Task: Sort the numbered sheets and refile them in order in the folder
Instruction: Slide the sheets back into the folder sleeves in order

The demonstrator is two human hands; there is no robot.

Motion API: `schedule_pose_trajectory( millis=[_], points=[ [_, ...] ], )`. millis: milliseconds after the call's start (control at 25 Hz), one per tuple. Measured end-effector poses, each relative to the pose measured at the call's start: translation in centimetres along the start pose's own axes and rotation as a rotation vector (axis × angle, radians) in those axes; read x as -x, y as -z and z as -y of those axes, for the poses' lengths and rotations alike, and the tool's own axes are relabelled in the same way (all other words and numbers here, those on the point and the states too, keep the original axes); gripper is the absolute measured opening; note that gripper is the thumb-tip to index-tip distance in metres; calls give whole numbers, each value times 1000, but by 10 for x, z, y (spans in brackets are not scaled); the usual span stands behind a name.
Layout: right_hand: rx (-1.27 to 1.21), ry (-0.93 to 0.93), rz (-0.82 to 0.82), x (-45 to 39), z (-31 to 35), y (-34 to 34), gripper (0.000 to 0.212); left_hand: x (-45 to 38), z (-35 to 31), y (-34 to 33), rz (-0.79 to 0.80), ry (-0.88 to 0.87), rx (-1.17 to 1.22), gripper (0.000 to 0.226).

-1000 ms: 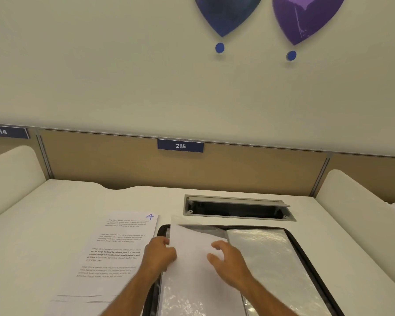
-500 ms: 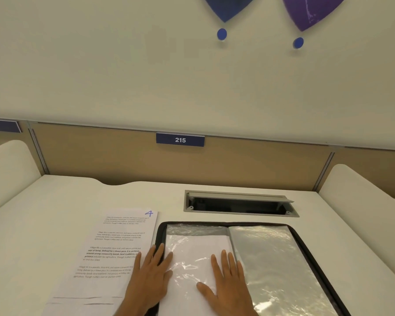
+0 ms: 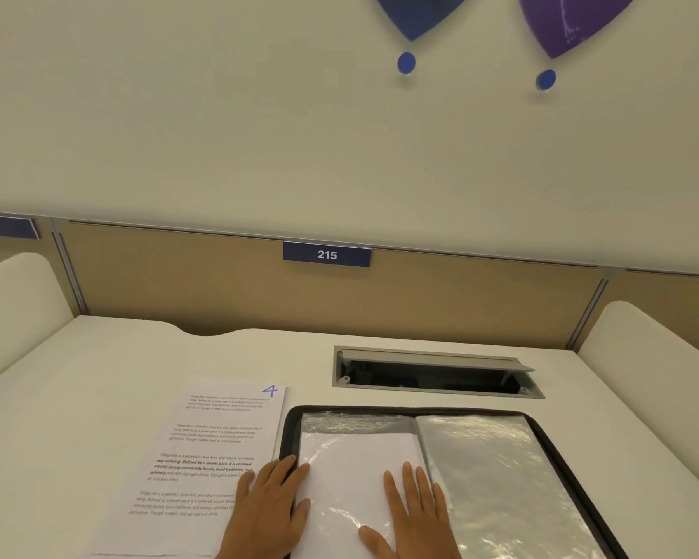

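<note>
Evidently both hands were flattening a page so it would sit smooth in its sleeve: the left hand (image 3: 269,506) lay open with straight fingers across the folder's (image 3: 549,437) black left edge, partly on the printed sheet (image 3: 218,445) beside it, while the right hand (image 3: 414,514) pressed flat, fingers spread, on the white sheet (image 3: 352,474) in the left plastic pocket. Neither hand gripped anything. The folder lay open on the counter (image 3: 97,377), near the person, just in front of the cable hatch (image 3: 436,373). The pocketed sheet looked blank and white under glossy, wrinkled film; the right-hand pocket (image 3: 497,478) shone silvery grey. The loose sheet, marked with a blue 4 at its top corner, touched the folder's left side and carried four blocks of text.
</note>
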State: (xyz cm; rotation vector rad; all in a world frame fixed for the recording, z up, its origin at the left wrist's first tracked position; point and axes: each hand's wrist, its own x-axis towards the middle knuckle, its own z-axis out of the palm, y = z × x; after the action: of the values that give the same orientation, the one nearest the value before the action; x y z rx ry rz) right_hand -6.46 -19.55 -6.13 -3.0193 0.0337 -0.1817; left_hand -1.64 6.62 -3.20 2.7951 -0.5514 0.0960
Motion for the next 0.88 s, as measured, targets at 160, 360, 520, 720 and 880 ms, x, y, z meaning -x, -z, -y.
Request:
schedule_pose_trajectory(
  millis=[160,360,520,720,880],
  points=[
    [-56,-95,52,-16,12,14,79,-16,26,16,-79,-18,16,48],
    [-124,-73,-31,-63,39,34,81,-25,85,28,-186,88,-131,74],
    [-296,-45,116,-108,80,37,115,-22,118,19,-56,169,-171,81],
    [-334,28,171,-153,121,27,113,-22,129,1,-101,187,-187,83],
    [-216,121,275,-181,140,18,114,-25,133,-7,-190,176,-203,85]
  ],
)
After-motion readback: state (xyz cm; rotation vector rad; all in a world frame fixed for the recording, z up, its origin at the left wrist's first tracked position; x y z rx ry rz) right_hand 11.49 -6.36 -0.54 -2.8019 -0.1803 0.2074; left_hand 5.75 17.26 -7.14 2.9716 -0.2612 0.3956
